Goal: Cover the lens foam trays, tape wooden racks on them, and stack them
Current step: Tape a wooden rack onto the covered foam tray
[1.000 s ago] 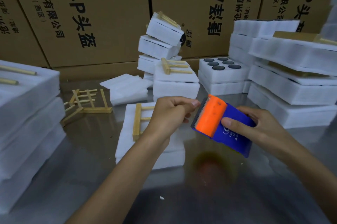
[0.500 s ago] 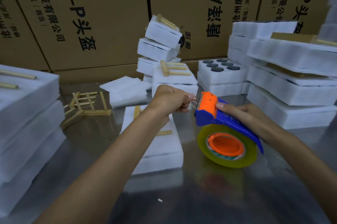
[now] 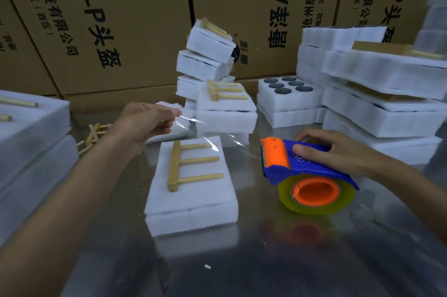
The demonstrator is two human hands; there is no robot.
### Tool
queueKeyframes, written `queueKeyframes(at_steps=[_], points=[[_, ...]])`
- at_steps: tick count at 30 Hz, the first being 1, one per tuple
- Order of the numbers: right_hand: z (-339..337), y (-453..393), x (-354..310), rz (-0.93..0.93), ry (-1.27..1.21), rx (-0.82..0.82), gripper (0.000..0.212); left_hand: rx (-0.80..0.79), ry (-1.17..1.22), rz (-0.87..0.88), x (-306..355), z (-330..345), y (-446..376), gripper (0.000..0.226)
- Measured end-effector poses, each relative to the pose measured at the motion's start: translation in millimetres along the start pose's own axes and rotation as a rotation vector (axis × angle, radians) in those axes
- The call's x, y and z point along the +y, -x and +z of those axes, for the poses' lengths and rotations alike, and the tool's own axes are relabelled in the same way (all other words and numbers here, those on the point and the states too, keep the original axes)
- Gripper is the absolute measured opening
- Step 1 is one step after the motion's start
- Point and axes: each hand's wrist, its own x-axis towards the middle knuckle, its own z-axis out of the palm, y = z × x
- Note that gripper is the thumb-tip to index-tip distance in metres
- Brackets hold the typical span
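head view: the left hand has a pinching grip on the end of the clear tape, pulled out so it can go over the wooden rack. the rack lies flat on the soft white foam tray in the middle of the shiny counter. the right hand has its grip curled over the blue and orange tape dispenser to hold it steady.
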Motion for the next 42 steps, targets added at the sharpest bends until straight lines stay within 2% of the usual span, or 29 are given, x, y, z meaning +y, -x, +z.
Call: queueKeyframes(at_steps=[2, 5, 7, 10, 15, 21, 25, 30, 38, 42], points=[[-3, 3, -1, -0.001, 0.001, -0.119, 0.053, -0.035, 0.004, -0.040, -5, -6, 1, 0.008], [-15, 6, -7, 0.112, 0.071, -0.346, 0.073, -0.056, 0.005, -0.078, -13, -9, 4, 0.006], [-19, 8, -15, 0.128, 0.218, -0.393, 0.070, -0.054, 0.029, -0.103, -16, -10, 5, 0.006], [-19, 12, -19, 0.078, 0.488, -0.354, 0.068, -0.050, 0.075, -0.131, -18, -11, 7, 0.009], [-1, 12, -15, 0.064, 0.415, -0.217, 0.066, -0.001, 0.093, -0.092, -29, -11, 9, 0.013], [-3, 10, -24, 0.004, 0.335, -0.162, 0.071, 0.091, 0.076, -0.007, -25, -30, 0, 0.008], [-22, -4, -33, -0.054, 0.396, -0.076, 0.075, 0.158, 0.127, 0.019, -11, -59, -5, 0.010], [-38, -14, -26, -0.048, 0.433, -0.139, 0.082, 0.239, 0.112, 0.012, -26, -79, 7, 0.008], [-31, -58, -30, -0.042, 0.569, -0.275, 0.077, 0.292, 0.026, -0.151, -81, -87, 13, 0.021], [-26, -65, -28, -0.047, 0.583, -0.313, 0.070, 0.295, 0.005, -0.176, -92, -96, 9, 0.020]])
